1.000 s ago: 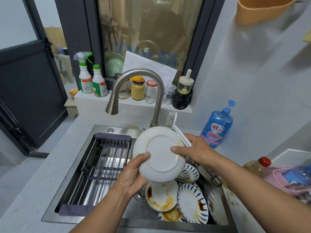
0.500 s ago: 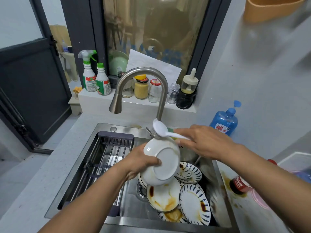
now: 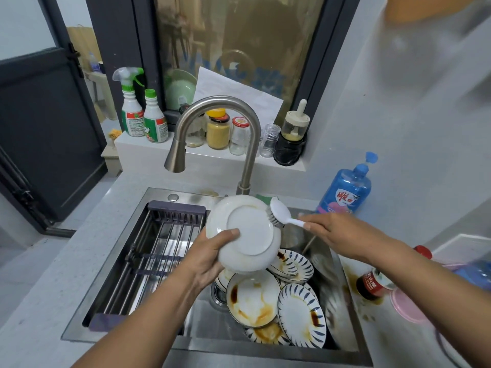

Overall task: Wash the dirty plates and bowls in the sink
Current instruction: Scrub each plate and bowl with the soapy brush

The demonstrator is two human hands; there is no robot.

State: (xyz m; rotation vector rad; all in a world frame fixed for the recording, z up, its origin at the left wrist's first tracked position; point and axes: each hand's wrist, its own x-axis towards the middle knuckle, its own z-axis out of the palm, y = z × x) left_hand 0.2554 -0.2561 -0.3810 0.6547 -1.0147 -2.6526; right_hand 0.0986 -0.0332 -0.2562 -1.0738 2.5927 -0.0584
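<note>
The washing looks barely begun: the left hand [image 3: 210,257] holds one white plate [image 3: 247,235] above the sink [image 3: 186,197], fingers curled round its rim, while the right hand [image 3: 337,231] pinches a brush [image 3: 279,212] against it; stained plates [image 3: 252,301] still fill the sink's right side

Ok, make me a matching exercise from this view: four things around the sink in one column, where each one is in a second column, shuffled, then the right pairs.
Things:
1. white round plate
2. white plastic dish brush
3. blue soap bottle
4. dark slatted rack

Places:
A. standing on the grey counter right of the steel sink
B. gripped by the left hand
C. set across the sink's left side
D. held in the right hand

Pairs: 1-B, 2-D, 3-A, 4-C.
</note>
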